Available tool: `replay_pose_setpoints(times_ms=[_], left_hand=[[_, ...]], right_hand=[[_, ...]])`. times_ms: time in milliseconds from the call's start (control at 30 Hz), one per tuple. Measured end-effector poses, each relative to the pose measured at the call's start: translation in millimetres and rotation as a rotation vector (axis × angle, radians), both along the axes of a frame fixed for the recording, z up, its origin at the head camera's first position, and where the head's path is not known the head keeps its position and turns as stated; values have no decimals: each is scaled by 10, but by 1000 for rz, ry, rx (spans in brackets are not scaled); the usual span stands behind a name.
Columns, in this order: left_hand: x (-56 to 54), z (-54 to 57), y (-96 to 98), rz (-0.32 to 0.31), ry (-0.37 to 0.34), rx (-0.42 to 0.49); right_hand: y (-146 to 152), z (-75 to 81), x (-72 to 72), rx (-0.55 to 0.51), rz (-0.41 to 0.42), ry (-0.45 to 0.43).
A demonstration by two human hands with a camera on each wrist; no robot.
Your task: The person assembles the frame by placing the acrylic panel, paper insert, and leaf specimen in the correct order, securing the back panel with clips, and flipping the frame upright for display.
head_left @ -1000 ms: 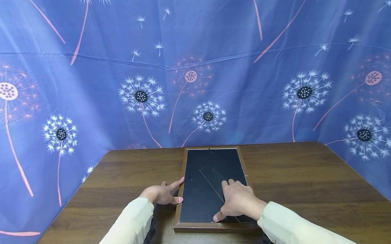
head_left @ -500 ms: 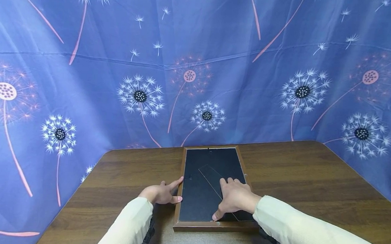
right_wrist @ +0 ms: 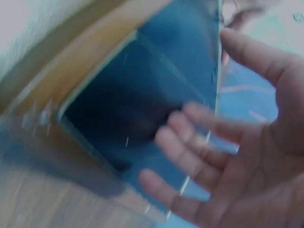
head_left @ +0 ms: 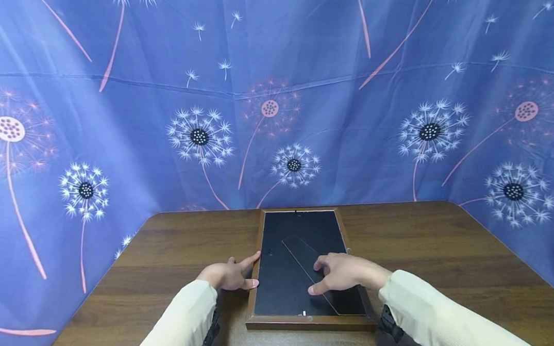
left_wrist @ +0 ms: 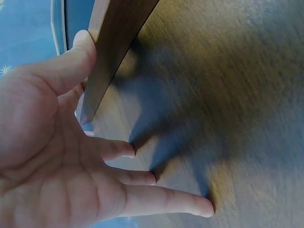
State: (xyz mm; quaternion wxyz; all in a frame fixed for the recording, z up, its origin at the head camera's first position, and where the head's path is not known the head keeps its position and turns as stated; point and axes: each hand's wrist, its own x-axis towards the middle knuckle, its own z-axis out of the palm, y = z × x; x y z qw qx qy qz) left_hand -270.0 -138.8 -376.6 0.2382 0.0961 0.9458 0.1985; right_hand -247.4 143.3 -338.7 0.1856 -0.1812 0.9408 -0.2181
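The brown-rimmed frame [head_left: 275, 321] lies on the desk [head_left: 200, 231], its dark backing panel [head_left: 302, 225] facing up, with a blue patterned cloth [head_left: 335, 119] hanging beyond it. Against the frame's left side, the left hand [head_left: 228, 275] is spread, thumb and index finger touching it. Over the frame's near right part, the right hand [head_left: 344, 272] is relaxed, fingers loosely bent.

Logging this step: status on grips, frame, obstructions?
Left grip touching left edge of picture frame. Right grip over black backing, holding nothing. Frame back-up on table. No obstruction seen.
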Motion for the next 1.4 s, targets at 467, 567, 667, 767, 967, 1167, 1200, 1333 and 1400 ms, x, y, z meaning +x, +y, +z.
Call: replay_pose_setpoints(times_ms=[467, 567, 667, 767, 967, 1167, 1200, 1333, 1400], left_hand=[[56, 78, 20, 6, -19, 12], [77, 118, 27, 11, -23, 19], [98, 152, 33, 19, -28, 28], [93, 151, 34, 25, -41, 30], [95, 144, 37, 27, -39, 36], [86, 110, 32, 25, -31, 38], [85, 107, 31, 28, -34, 40], [90, 114, 34, 35, -27, 41], [97, 127, 39, 38, -23, 40]], right_hand=[[705, -65, -285, -322, 65, 175], [913, -152, -341, -345, 82, 150], [1079, -245, -374, -372, 122, 97], [1172, -322, -391, -389, 133, 63], [1189, -409, -391, -392, 103, 54], [1163, -429, -389, -383, 94, 50], [1162, -428, -391, -381, 95, 47], [1167, -423, -405, -379, 99, 22], [1172, -424, -414, -381, 101, 11]])
